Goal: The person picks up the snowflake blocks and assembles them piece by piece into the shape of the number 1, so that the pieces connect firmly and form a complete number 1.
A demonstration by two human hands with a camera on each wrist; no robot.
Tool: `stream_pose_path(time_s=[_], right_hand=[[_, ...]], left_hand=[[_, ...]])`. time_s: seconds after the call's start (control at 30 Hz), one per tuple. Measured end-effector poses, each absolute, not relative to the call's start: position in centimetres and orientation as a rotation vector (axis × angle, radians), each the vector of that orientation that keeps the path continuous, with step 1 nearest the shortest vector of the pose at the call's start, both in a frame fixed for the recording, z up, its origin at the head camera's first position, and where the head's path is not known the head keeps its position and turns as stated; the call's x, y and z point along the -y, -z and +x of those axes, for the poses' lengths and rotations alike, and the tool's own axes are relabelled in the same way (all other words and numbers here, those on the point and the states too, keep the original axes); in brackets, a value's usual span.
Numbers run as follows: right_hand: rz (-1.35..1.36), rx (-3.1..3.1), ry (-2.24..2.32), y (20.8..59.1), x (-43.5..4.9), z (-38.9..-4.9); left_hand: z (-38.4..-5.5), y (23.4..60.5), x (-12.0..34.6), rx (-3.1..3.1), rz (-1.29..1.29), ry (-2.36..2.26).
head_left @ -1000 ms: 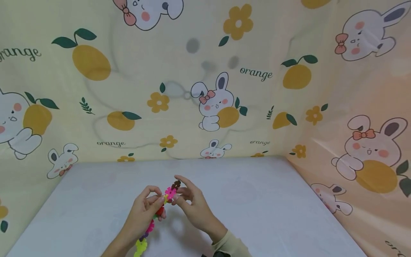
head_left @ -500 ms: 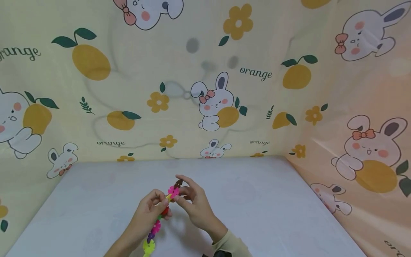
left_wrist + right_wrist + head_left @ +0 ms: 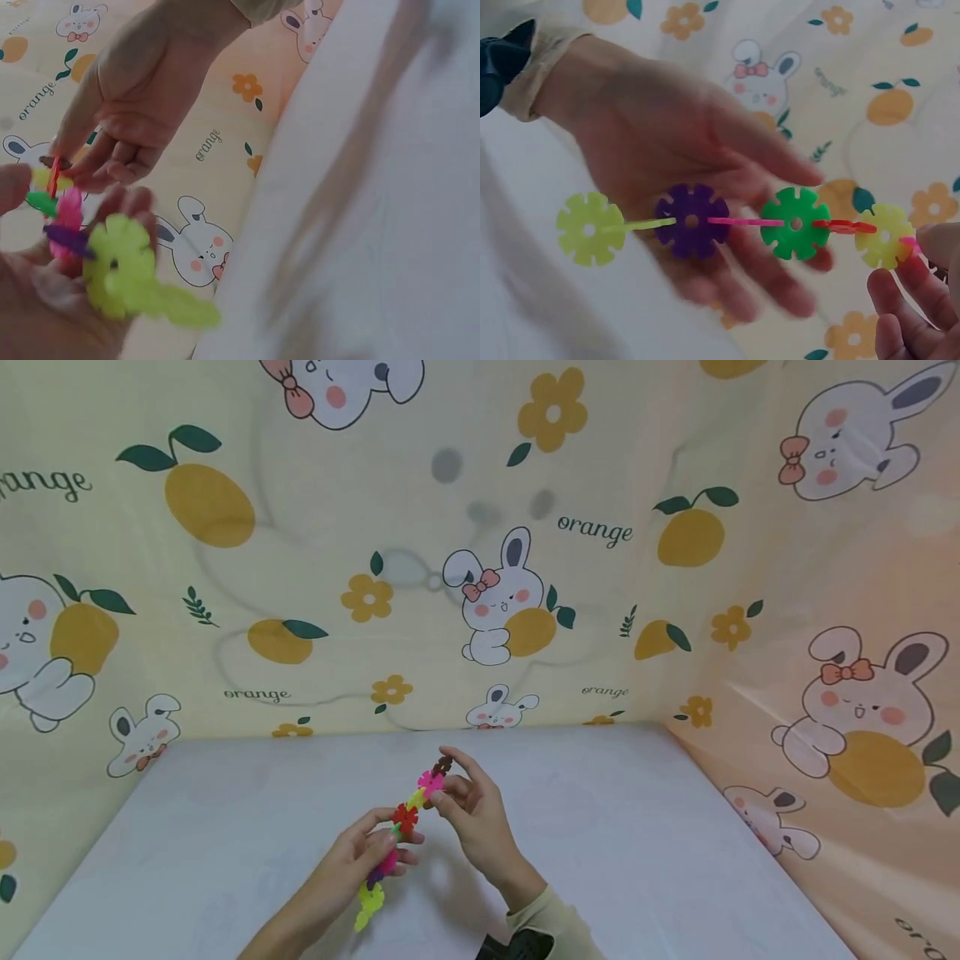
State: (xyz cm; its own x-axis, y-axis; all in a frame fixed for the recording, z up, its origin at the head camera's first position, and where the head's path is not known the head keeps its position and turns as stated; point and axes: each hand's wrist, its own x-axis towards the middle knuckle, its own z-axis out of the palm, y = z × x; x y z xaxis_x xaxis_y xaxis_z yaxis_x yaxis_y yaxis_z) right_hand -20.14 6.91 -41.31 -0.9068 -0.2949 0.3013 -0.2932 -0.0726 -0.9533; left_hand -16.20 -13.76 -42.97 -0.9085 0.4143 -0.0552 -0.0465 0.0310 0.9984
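Note:
A chain of interlocking snowflake discs (image 3: 406,818) slants between the two hands above the table. From its upper end it runs brown, pink, yellow, red, green, pink, purple and yellow-green. My right hand (image 3: 480,818) pinches it near the upper pink disc, with the index fingertip at the brown one. In the right wrist view the left hand (image 3: 660,142) spreads its fingers behind the chain, thumb near the green disc (image 3: 795,244). The left wrist view shows the yellow-green discs (image 3: 120,289) over the left fingers. Part of the brown disc is hidden there.
A white table surface (image 3: 645,860) spreads under both hands. Behind it and to the right hangs a cloth (image 3: 315,527) printed with rabbits and oranges. A dark device (image 3: 517,946) sits at the right wrist, over a beige sleeve (image 3: 551,922).
Both hands and the chain have moved up and to the right. The left hand has shifted down along the chain and its fingers have loosened, uncovering the red disc. The right hand keeps its pinch.

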Motion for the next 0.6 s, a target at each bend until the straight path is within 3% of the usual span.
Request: stream_pose_path(time_s=[0.23,0.6], right_hand=[[-0.603,-2.158,2.265,41.5,-7.8,-21.1],[-0.486,-2.069,2.267,42.5,-8.1,-21.8]], left_hand=[[-16.4,43.8,14.4,-1.963,0.502,-1.759],[-16.5,45.5,12.8,-1.789,0.431,-1.739]])
